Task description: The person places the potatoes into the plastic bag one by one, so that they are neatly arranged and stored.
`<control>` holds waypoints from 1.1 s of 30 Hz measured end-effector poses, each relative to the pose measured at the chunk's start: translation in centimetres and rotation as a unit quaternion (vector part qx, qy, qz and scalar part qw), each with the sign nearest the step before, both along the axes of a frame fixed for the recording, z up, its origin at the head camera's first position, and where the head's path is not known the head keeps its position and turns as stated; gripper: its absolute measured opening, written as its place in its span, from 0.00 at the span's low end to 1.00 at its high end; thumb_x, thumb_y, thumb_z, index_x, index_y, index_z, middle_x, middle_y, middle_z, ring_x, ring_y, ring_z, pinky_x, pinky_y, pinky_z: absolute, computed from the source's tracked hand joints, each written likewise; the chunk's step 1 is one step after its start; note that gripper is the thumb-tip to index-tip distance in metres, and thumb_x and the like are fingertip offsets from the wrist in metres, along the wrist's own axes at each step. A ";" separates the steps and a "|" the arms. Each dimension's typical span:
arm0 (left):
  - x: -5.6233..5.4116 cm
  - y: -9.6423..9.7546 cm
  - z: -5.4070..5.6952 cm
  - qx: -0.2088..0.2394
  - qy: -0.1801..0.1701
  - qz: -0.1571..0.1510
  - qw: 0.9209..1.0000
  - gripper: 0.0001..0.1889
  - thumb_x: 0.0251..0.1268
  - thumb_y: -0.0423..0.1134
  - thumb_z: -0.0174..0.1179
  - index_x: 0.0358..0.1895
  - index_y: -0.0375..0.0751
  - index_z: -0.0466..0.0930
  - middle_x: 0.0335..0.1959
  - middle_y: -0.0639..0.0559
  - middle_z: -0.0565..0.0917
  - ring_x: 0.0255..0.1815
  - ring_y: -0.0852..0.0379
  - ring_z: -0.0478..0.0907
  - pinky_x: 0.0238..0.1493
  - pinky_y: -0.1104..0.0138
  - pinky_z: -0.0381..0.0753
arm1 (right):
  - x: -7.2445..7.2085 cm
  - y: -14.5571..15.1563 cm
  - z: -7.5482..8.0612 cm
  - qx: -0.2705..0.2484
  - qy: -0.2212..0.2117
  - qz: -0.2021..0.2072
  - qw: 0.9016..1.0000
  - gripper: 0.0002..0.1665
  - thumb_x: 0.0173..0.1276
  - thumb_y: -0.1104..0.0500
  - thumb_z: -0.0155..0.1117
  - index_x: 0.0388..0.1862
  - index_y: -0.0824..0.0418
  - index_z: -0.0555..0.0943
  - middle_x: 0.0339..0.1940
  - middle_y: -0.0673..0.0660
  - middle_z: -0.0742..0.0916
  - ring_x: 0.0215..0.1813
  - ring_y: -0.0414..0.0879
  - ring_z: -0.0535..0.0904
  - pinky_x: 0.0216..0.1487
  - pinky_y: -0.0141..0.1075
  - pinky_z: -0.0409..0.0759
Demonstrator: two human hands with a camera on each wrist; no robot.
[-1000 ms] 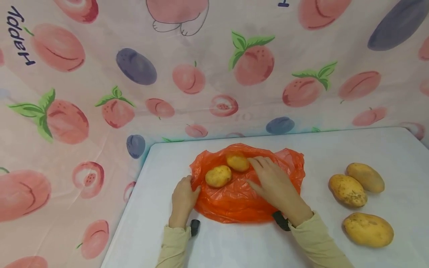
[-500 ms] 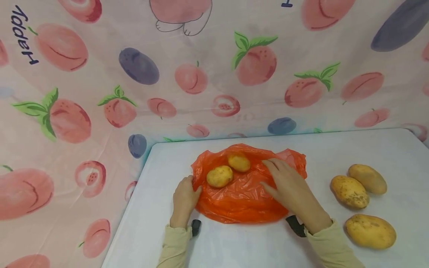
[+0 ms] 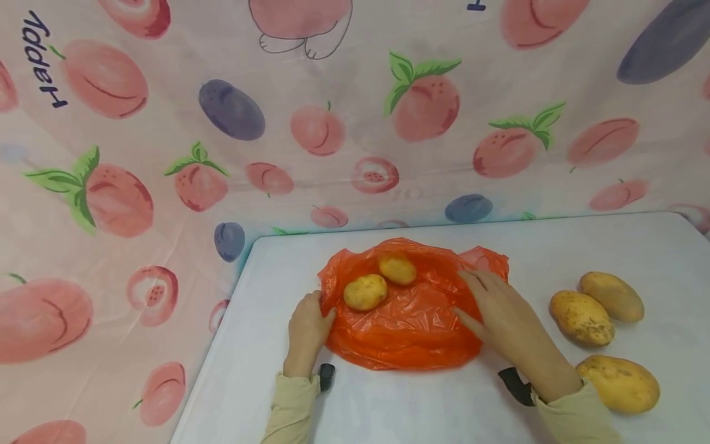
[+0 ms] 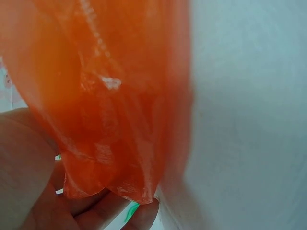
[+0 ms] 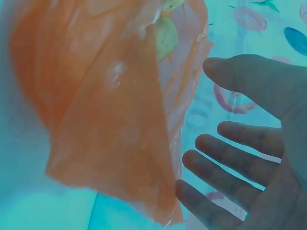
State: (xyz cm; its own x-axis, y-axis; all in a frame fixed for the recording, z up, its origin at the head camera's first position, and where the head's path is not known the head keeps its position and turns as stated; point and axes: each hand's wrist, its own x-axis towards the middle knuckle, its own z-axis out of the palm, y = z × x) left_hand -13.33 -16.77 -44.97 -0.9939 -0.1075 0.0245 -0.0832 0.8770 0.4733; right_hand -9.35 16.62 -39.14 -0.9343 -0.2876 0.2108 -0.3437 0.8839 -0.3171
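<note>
A red-orange plastic bag (image 3: 405,345) lies spread on the table with its mouth gaping upward. Inside it, toward the left, are two potatoes: the nearer potato (image 3: 365,292) and the farther potato (image 3: 397,269). My left hand (image 3: 307,324) holds the bag's left edge between thumb and fingers; the bag hides part of that thumb in the left wrist view. Over the bag's right side is my right hand (image 3: 507,317), its fingers spread and nothing in its grasp. In the right wrist view, its fingers (image 5: 225,187) reach close to the bag's edge.
On the right of the white table (image 3: 244,401) lie three loose potatoes: one dirt-marked potato (image 3: 582,318), one behind it (image 3: 612,296), and a larger potato (image 3: 620,383) in front, partly covered by the right sleeve. A fruit-print cloth (image 3: 266,123) hangs behind and at the left.
My right hand has moved away from the farther potato, rightward and back across the bag toward its right edge. The left hand and both potatoes in the bag have stayed in place.
</note>
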 end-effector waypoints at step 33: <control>-0.1 0.1 -0.1 0.011 -0.009 0.006 1.000 0.24 0.66 0.41 0.65 0.61 0.33 0.75 0.50 0.40 0.82 0.47 0.45 0.78 0.57 0.50 0.81 | 2.4 5.3 0.0 0.061 0.010 -0.018 0.998 0.39 0.57 0.52 0.76 0.62 0.71 0.74 0.57 0.70 0.79 0.59 0.66 0.73 0.57 0.62 0.76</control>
State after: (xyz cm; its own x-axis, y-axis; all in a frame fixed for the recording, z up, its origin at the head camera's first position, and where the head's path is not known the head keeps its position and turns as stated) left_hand -13.44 -16.71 -45.08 -0.9928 -0.1200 0.0035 -0.1029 0.8654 0.4904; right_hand -6.93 21.97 -39.12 -0.9406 -0.2777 0.1954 -0.3155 0.9275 -0.2004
